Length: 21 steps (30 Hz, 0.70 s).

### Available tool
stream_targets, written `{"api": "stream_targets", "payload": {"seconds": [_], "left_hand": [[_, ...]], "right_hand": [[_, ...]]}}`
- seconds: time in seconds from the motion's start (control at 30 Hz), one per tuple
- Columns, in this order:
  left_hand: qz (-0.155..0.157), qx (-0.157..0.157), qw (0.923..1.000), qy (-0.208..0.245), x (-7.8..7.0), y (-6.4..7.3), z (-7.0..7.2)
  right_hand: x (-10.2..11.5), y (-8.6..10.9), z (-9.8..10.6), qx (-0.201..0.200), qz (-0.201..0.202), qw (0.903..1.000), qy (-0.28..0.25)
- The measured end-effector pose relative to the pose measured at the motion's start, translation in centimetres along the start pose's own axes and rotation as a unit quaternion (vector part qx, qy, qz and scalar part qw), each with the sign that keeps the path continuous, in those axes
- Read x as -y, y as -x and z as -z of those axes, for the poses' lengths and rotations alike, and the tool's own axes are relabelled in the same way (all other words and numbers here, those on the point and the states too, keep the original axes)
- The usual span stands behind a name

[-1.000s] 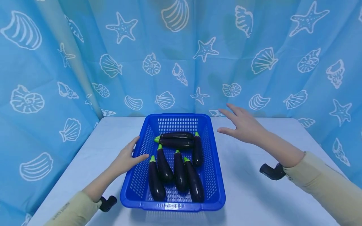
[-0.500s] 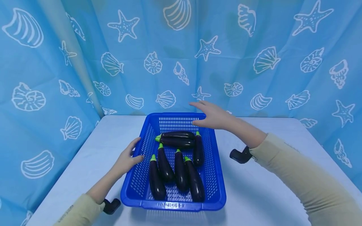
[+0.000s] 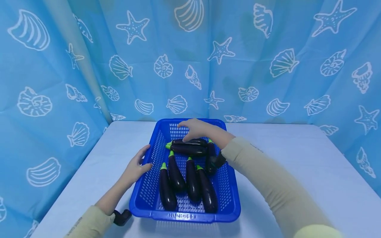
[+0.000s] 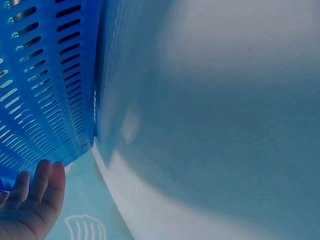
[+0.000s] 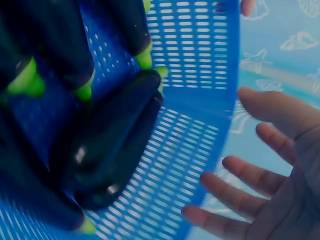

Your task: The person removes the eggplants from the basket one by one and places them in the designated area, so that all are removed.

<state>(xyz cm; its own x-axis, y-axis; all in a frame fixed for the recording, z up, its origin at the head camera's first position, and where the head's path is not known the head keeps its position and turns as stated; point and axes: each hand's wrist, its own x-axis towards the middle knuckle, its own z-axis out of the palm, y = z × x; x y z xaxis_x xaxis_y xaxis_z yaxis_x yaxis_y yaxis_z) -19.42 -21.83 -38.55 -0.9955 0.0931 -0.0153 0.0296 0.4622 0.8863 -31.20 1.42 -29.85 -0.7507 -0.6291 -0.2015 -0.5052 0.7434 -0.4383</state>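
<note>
A blue slatted plastic basket (image 3: pixel 183 216) holds several dark eggplants with green caps. Two lie crosswise at its far end: the front one (image 3: pixel 189 150) and, behind it, another (image 3: pixel 196 142) that the right thumb partly overlaps. My right hand (image 3: pixel 197 129) hovers over this far end, fingers spread. In the right wrist view the palm and loosely bent fingers (image 5: pixel 245 200) hold nothing. My left hand (image 3: pixel 134 168) rests at the basket's left rim, thumb over it; its extended fingers (image 4: pixel 52 190) lie along the outer wall in the left wrist view.
More eggplants (image 3: pixel 192 183) lie lengthwise in the basket's near half. One at the right wall (image 3: pixel 210 148) is partly hidden by the black wrist camera (image 3: pixel 218 160). A white table (image 3: pixel 276 158) bears the basket; a blue shell-patterned curtain (image 3: pixel 190 43) hangs behind and at the sides.
My right hand has swept left and down from beyond the basket's right side to over the crosswise eggplants. The left hand has stayed at the left rim.
</note>
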Motion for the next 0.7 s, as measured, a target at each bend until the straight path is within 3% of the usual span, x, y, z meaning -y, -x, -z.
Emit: {"api": "stream_targets", "payload": {"seconds": [0.27, 0.7], "left_hand": [[-0.001, -0.009, 0.9999, 0.011, 0.2, 0.1, -0.2], [0.004, -0.01, 0.9997, 0.021, 0.1, 0.0, -0.2]], "right_hand": [[-0.3, -2.0, -2.6, 0.017, -0.041, 0.9969, -0.064], [-1.2, -3.0, -5.5, 0.036, -0.087, 0.9947, 0.041]]}}
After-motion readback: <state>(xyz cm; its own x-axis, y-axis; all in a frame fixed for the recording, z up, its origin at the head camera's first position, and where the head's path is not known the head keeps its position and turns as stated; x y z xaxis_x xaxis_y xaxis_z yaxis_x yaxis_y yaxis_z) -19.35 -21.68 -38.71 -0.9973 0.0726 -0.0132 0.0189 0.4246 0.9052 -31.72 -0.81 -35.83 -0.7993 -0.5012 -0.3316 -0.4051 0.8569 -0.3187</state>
